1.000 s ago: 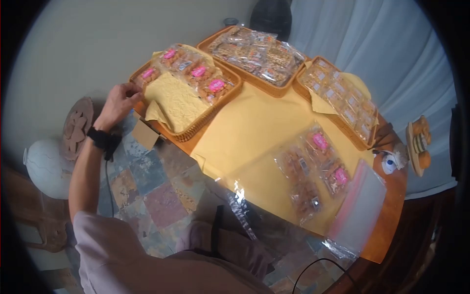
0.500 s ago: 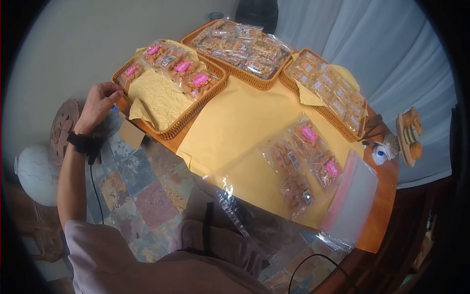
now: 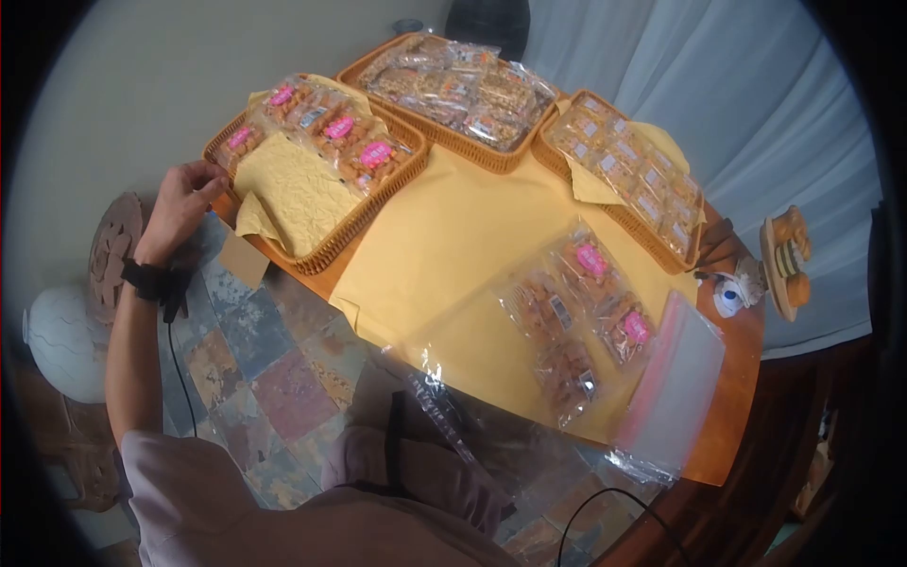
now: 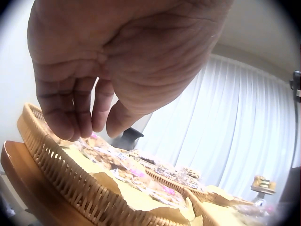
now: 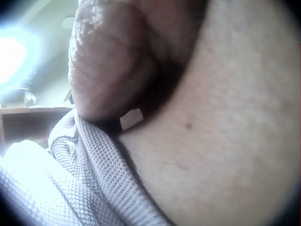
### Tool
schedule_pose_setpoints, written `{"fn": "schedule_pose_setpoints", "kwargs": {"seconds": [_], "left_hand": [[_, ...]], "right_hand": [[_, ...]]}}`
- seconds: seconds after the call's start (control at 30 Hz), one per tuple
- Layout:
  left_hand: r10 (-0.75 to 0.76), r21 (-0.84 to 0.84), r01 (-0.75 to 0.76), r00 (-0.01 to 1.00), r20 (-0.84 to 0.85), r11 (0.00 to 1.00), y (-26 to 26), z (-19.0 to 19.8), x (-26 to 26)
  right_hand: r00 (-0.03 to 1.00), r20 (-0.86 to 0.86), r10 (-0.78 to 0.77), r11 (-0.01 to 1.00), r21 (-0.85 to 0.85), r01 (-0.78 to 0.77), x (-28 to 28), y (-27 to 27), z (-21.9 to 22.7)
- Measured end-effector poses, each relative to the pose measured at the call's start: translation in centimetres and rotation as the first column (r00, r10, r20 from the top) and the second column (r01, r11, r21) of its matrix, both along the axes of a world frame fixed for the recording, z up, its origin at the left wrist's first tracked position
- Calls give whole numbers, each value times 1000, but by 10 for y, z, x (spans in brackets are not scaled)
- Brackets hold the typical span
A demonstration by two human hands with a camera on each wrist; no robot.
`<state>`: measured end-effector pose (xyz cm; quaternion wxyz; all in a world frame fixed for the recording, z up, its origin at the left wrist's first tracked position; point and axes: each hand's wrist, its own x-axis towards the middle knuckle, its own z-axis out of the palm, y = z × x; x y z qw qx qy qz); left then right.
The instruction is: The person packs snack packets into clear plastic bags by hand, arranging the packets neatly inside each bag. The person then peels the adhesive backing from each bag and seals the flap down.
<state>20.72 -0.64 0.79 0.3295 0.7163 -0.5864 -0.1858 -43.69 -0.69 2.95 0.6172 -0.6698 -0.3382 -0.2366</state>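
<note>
My left hand (image 3: pixel 181 208) hovers beside the outer left end of a wicker basket (image 3: pixel 351 227), its fingers loosely bent. Up close in the left wrist view, the fingers (image 4: pixel 63 120) hang over the basket rim with nothing visible between them and the thumb. Inside the basket lie clear packets of brown snacks (image 3: pixel 373 165) with pink labels, on crumpled yellow paper (image 3: pixel 293 194). The head view does not show my right hand (image 5: pixel 113 61); in the right wrist view it is a dark close-up beside bare skin and a knitted pale cloth (image 5: pixel 99 160), its fingers hidden.
A back basket (image 3: pixel 472 153) holds nut-like packets, a right one (image 3: pixel 652 244) small square packets. Several snack packets (image 3: pixel 557 312) and a large clear plastic sheet (image 3: pixel 444 345) lie on yellow paper (image 3: pixel 444 246). Clear pink-edged bags (image 3: pixel 666 397) lie near the table edge.
The head view has turned, so the table and baskets appear farther left and slightly higher. My left hand stays by the left basket's end, its fingers much the same.
</note>
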Motion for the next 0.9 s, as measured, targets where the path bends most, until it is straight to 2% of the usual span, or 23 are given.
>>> {"fn": "schedule_pose_setpoints", "kwargs": {"seconds": [0.7,0.77,0.9], "left_hand": [[19,-8,-19,998,-56,1000,7,-3,5],[21,70,-17,998,-63,997,8,-1,3],[16,65,-13,999,-51,998,7,0,6]], "right_hand": [[995,59,83,993,75,-88,-26,-2,-11],[995,59,82,993,79,-86,-31,0,-9],[994,66,88,993,79,-93,-38,-1,-8]]}}
